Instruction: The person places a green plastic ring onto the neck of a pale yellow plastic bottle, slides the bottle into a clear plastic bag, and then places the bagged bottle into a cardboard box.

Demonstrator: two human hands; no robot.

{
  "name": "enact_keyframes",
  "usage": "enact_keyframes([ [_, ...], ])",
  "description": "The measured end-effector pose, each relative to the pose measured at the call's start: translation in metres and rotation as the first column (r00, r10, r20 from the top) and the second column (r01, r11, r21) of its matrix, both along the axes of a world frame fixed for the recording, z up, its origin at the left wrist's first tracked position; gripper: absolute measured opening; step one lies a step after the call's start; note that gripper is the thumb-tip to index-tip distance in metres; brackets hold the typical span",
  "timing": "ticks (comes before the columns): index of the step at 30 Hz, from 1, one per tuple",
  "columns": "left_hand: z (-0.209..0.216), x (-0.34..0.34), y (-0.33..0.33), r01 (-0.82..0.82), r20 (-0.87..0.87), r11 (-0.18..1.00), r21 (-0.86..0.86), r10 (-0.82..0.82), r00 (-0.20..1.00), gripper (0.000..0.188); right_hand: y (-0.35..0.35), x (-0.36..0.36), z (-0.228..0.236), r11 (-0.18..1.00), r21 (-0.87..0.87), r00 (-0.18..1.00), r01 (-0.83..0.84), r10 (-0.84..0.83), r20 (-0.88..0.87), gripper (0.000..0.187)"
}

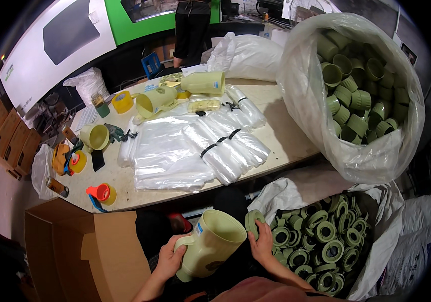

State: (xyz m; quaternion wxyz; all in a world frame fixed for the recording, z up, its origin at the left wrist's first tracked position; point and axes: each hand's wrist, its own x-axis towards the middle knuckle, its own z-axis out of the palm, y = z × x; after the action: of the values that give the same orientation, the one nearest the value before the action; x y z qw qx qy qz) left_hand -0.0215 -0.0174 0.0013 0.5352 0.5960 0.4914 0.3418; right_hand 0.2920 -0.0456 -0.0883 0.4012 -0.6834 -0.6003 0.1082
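Head view: left grip holds a jug, right grip a lid; sack contains rings.

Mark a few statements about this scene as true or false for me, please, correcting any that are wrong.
1. The left hand holds a pale green jug. True.
2. The right hand is empty. False: the right hand holds a round green part.
3. Clear plastic bags lie on the table. True.
4. The translucent sack at upper right is tied shut. False: the translucent sack is open, showing green cup-shaped parts.
5. An open cardboard box stands to the person's left. True.
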Motion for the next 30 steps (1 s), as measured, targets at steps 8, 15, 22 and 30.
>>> enact_keyframes([
  [8, 0.001, 0.003, 0.002, 0.009, -0.038, 1.0, -0.008, -0.01, 0.999, 0.038, 0.0, 0.002, -0.004, 1.0, 0.013, 1.0, 0.001, -0.001, -0.004, 0.045],
  [15, 0.001, 0.004, 0.002, 0.009, -0.03, 1.0, -0.018, -0.009, 1.0, 0.037, 0.0, 0.002, -0.006, 1.0, 0.01, 1.0, 0.005, -0.005, -0.008, 0.045],
  [22, 0.001, 0.001, 0.0, -0.01, -0.03, 1.0, 0.012, 0.01, 1.0, 0.036, 0.002, 0.007, -0.01, 1.0, -0.028, 0.979, 0.003, -0.008, -0.203, 0.044],
  [30, -0.001, -0.001, -0.003, -0.027, -0.011, 1.0, 0.012, 0.028, 1.0, 0.037, 0.013, 0.018, -0.012, 0.998, -0.053, 0.89, -0.031, 0.003, -0.455, 0.045],
])
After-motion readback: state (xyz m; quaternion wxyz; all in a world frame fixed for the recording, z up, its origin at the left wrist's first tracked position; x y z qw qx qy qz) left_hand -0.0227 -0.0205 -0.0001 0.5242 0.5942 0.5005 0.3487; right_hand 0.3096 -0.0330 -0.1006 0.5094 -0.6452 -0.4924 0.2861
